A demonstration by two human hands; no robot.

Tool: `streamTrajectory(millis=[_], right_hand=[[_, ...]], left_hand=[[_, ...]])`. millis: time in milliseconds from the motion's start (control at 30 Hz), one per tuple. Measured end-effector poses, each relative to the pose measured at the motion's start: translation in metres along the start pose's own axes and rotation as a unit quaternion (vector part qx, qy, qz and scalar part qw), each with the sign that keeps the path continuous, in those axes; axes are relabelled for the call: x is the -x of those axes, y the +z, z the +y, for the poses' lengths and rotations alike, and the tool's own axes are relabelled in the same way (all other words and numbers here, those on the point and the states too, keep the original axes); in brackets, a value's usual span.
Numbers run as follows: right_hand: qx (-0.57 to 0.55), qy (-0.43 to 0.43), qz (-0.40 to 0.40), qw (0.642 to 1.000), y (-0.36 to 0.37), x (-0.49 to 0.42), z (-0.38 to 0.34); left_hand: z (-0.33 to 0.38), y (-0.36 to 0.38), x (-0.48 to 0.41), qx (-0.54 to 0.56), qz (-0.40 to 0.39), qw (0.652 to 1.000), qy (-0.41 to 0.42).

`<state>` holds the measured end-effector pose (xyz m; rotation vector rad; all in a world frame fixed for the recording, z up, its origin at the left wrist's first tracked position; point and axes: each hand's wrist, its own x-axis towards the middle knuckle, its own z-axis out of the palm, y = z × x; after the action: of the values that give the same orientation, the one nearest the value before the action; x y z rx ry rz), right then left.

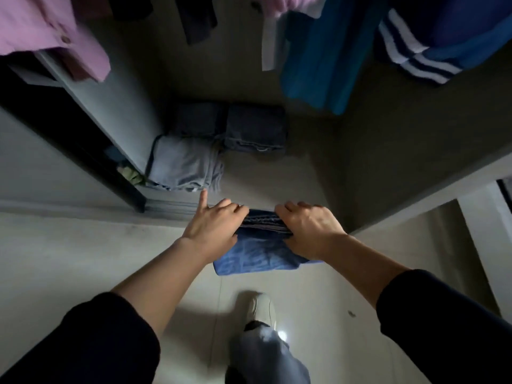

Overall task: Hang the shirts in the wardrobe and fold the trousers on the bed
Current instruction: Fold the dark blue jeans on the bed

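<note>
A stack of folded trousers (260, 250), dark denim on top and bright blue beneath, is held at the front edge of the wardrobe floor (277, 178). My left hand (213, 225) grips its left end, the index finger stretched forward. My right hand (310, 228) grips its right end with curled fingers. Inside lie a folded light grey-blue pair (185, 164) at the left and two dark folded pairs (255, 128) behind. Overhead hang a pink shirt (50, 31), a blue shirt (318, 56) and a navy garment with white stripes (432, 42).
A dark wardrobe door edge (69, 128) runs diagonally at the left. The right wardrobe wall (415, 151) slants down toward my right arm. My white shoe (261, 309) and grey trouser leg stand on the pale tiled floor (83, 259) below the stack.
</note>
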<state>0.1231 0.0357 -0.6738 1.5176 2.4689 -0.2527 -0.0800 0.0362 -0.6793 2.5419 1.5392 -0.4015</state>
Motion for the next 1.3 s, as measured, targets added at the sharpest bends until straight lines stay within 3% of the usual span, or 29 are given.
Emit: streamTrajectory(millis=[267, 500, 800, 967, 1100, 1300], right_hand=[[0.025, 0.049, 0.046, 0.997, 0.029, -0.138, 0.065], [0.085, 0.062, 0.142, 0.984, 0.093, -0.222, 0.080], [-0.006, 0.107, -0.002, 0.994, 0.247, -0.224, 0.050], [-0.096, 0.124, 0.002, 0.988, 0.253, -0.242, 0.060], [-0.139, 0.138, -0.013, 0.981, 0.255, -0.252, 0.061], [-0.211, 0.130, -0.040, 0.968, 0.248, -0.236, 0.070]], left_hand=[[-0.060, 0.037, -0.143, -0.034, 0.098, 0.995, -0.004], [-0.102, 0.093, -0.223, -0.094, 0.227, 0.969, -0.029], [-0.073, 0.247, -0.222, -0.061, 0.066, 0.996, -0.007], [-0.084, 0.247, -0.230, -0.033, 0.118, 0.992, -0.038], [-0.090, 0.252, -0.239, 0.064, 0.054, 0.993, -0.086], [-0.091, 0.249, -0.228, 0.157, 0.029, 0.984, -0.083]])
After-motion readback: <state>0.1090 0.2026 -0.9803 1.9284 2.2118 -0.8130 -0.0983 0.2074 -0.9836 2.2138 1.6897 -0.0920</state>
